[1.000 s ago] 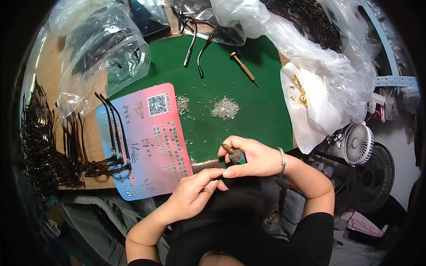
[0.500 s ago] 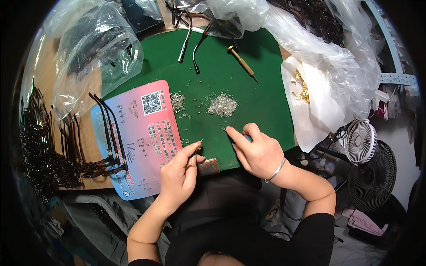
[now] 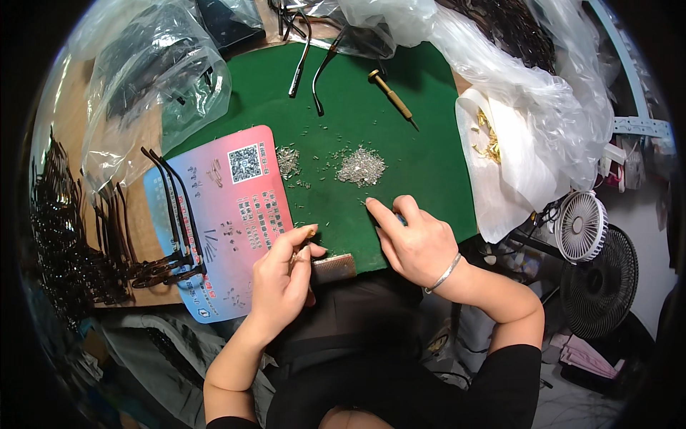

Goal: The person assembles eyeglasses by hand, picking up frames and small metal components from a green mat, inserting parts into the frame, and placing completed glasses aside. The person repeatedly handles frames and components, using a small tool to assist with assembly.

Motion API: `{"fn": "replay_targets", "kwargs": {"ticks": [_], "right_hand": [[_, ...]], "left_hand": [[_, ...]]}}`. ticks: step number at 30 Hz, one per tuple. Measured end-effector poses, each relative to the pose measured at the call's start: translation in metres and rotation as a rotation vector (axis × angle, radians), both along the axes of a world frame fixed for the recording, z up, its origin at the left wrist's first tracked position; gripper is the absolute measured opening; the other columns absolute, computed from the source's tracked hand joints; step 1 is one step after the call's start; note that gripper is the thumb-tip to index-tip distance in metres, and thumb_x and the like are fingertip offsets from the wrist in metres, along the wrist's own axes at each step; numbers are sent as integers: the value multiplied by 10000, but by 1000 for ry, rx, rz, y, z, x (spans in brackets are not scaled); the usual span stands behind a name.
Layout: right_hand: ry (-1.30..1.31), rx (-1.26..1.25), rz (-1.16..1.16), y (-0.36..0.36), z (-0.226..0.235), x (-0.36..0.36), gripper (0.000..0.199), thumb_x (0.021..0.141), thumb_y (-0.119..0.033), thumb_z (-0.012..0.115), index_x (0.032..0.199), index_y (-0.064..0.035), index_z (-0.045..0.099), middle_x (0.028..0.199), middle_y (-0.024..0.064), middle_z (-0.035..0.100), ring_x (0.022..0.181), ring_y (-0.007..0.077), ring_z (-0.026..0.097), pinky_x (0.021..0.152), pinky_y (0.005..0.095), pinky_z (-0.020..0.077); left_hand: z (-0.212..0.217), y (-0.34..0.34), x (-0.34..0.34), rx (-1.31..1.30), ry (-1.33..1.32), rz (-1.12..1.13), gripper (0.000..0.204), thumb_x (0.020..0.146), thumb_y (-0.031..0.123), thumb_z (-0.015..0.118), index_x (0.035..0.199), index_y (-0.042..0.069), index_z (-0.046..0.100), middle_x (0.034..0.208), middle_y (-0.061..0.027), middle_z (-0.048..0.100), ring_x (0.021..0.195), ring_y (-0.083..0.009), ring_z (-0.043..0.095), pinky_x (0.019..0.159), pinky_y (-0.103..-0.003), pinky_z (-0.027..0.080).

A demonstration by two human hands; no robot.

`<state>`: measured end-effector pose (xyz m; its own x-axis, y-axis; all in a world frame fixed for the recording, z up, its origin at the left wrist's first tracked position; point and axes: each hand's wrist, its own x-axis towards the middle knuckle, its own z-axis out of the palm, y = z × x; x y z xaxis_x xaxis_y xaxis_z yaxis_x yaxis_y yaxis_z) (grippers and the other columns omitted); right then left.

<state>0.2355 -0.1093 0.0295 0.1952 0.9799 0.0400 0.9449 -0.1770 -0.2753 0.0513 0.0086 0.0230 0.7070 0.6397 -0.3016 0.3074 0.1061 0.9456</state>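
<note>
Right hand advanced toward screw pile; left hand pinching small part.

Pink-and-blue printed card, rectangular, lying tilted on the left edge of the green mat, square code patch near its top. Clear plastic bag crumpled at upper left, dark parts inside. Larger clear bags heaped along top right. White packet on the mat's right edge, gold bits inside.
</note>
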Motion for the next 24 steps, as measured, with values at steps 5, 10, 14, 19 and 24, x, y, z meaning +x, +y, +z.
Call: {"fn": "replay_targets", "kwargs": {"ticks": [5,10,14,19,24], "right_hand": [[-10,-64,27,3,3,0,501,684,-99,638,1175,-120,540,872,92,477,527,200,521,453,316,475],[207,-150,22,8,9,-1,407,781,-118,566,1184,-110,513,892,119,493,576,276,560,506,365,499],[796,-277,79,20,26,-16,329,865,-149,502,1188,-100,465,905,162,504,764,341,562,656,413,507],[838,-275,103,30,23,-22,296,859,-132,518,1147,-79,473,883,169,503,740,332,554,638,405,507],[713,-334,76,31,30,-27,300,860,-145,521,1146,-67,478,863,168,515,817,336,574,652,401,510]], "left_hand": [[0,4,-1,-142,-9,-4,262,901,-16,429,1147,-12,517,855,-89,655,434,-58,512,411,-199,418],[-3,2,0,-147,-21,23,253,905,-3,441,1146,-7,518,853,-78,656,415,-47,491,404,-192,406],[-13,-6,0,251,-38,21,250,880,-5,487,1124,-4,544,866,-109,653,635,-123,613,579,-259,499],[-12,-11,4,471,20,30,344,775,-65,525,1113,-8,559,819,-126,629,677,-201,628,624,-285,501],[-11,-15,5,482,76,26,308,805,-62,505,1104,-22,566,871,-142,634,717,-184,628,653,-265,491]]}}
